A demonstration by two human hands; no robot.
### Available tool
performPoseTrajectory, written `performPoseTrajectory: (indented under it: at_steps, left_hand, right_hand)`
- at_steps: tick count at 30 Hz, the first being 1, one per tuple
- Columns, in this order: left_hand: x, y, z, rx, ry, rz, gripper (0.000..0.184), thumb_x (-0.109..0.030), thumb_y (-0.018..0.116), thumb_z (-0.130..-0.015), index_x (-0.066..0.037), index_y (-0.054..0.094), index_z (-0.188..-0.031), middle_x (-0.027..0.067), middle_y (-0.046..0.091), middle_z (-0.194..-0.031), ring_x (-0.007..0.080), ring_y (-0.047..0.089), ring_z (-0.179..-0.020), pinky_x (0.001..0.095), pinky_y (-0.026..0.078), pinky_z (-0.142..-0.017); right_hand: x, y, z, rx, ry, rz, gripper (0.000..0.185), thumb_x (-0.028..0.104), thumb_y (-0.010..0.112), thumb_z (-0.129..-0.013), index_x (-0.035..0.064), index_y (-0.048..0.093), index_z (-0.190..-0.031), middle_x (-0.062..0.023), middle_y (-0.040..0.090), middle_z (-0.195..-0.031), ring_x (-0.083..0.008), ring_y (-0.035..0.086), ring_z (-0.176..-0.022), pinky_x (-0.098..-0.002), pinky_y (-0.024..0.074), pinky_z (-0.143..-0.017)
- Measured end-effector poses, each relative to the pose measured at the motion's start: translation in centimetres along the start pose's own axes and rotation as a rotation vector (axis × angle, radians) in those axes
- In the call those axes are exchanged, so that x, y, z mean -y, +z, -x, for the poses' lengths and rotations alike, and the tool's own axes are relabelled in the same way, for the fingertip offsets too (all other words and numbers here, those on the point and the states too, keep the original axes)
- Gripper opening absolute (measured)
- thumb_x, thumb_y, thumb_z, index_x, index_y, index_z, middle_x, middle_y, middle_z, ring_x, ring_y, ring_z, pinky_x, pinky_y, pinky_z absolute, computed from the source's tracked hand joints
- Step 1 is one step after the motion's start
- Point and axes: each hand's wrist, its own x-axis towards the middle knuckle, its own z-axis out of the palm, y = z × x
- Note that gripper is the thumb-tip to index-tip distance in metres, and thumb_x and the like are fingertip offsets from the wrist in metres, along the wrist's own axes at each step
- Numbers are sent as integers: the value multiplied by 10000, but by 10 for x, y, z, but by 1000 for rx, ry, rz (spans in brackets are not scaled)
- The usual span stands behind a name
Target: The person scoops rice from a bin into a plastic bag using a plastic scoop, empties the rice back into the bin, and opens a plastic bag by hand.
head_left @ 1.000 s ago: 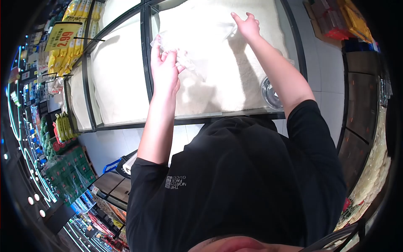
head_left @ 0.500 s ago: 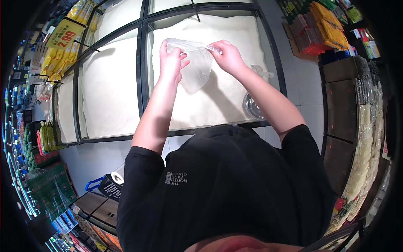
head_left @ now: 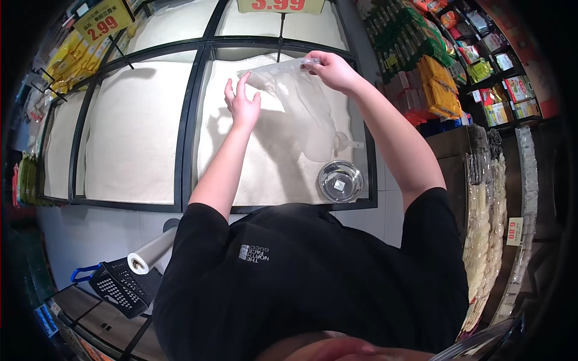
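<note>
A clear plastic bag (head_left: pixel 308 114) hangs stretched out over a bin of white grain, its lower end close to the surface. My right hand (head_left: pixel 332 71) pinches one corner of its top edge. At the other end of that edge is my left hand (head_left: pixel 242 107), fingers spread; one fingertip is close to the bag, and I cannot tell whether it touches. Below the bag a metal bowl (head_left: pixel 341 182) rests on the grain (head_left: pixel 259 174), with a pale square showing inside. A clear scoop (head_left: pixel 348 143) lies just above the bowl, partly behind the bag.
Black frames (head_left: pixel 188 129) divide the neighbouring grain bins. Price signs (head_left: pixel 103 23) stand over them on thin posts. A roll of plastic bags (head_left: pixel 144 256) and a black shopping basket (head_left: pixel 123 289) are at lower left. Packaged goods (head_left: pixel 438 87) fill shelves on the right.
My left hand has come away from the bag's edge and opened. My right hand keeps its pinch, and the bag now hangs longer and further right. The view has shifted, showing more of the bowl.
</note>
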Motion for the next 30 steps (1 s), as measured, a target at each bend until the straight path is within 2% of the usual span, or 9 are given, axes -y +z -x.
performPoseTrajectory:
  at_steps: [2,5,8,10,17,21,25,26,30]
  left_hand:
    - [24,11,-14,153,64,375,659,-76,758,-831,-172,486,-1423,186,413,-1482,411,477,-1326,475,444,-1073]
    - [34,34,-16,134,-166,410,652,-25,758,-830,-124,468,-1406,155,524,-1418,349,575,-1240,443,496,-1027]
    - [42,55,-19,415,-386,633,666,-151,691,-899,-167,401,-1498,119,472,-1503,313,540,-1292,467,464,-1027]
    - [16,51,-13,631,-611,742,635,-294,581,-957,-207,364,-1547,81,476,-1526,278,526,-1315,478,425,-1031]
    - [9,78,3,628,-715,1167,526,-352,528,-1010,-177,431,-1497,76,588,-1409,247,594,-1225,443,449,-992]
    - [11,81,-2,729,-934,1449,499,-391,583,-1010,-104,513,-1412,89,639,-1301,261,653,-1112,453,477,-1012]
    - [11,81,-29,463,-768,1650,431,-330,611,-1007,-58,546,-1335,118,670,-1224,274,656,-1100,451,523,-961]
    - [5,69,-37,363,-711,1542,412,-318,611,-1007,-47,550,-1311,130,672,-1209,280,661,-1087,448,528,-947]
    - [-3,29,-68,203,-550,1402,362,-253,655,-987,-2,554,-1227,141,678,-1145,237,680,-1002,374,539,-871]
  right_hand:
    - [6,-11,-7,18,-7,48,224,185,544,-1025,40,668,-1142,-39,731,-1045,-131,625,-962,-297,484,-922]
    - [8,-26,-18,47,-46,123,205,200,573,-1015,61,672,-1127,-22,704,-945,-121,594,-873,-284,480,-839]
    - [25,-38,-12,83,-26,239,196,215,614,-1003,58,684,-1096,-13,650,-844,-115,556,-794,-282,473,-772]
    - [39,-46,-8,108,7,277,189,187,588,-1025,40,671,-1109,-4,660,-910,-91,577,-868,-264,480,-832]
    - [18,-74,-9,104,-1,188,207,182,554,-1055,25,666,-1129,1,673,-1025,-95,614,-992,-278,501,-939]
    - [1,-81,-5,58,-87,74,234,221,593,-1032,56,694,-1164,1,704,-1035,-97,638,-963,-267,506,-922]
    - [-31,-90,-13,49,-145,13,194,214,588,-1045,53,666,-1120,20,674,-1040,-87,634,-1001,-267,517,-906]
    - [-10,-83,-3,42,-110,-57,243,263,593,-1040,67,693,-1143,37,657,-911,-63,549,-788,-237,458,-709]
    - [-28,-81,5,-52,-142,25,239,268,587,-1035,58,690,-1085,34,655,-908,-81,587,-821,-263,480,-719]
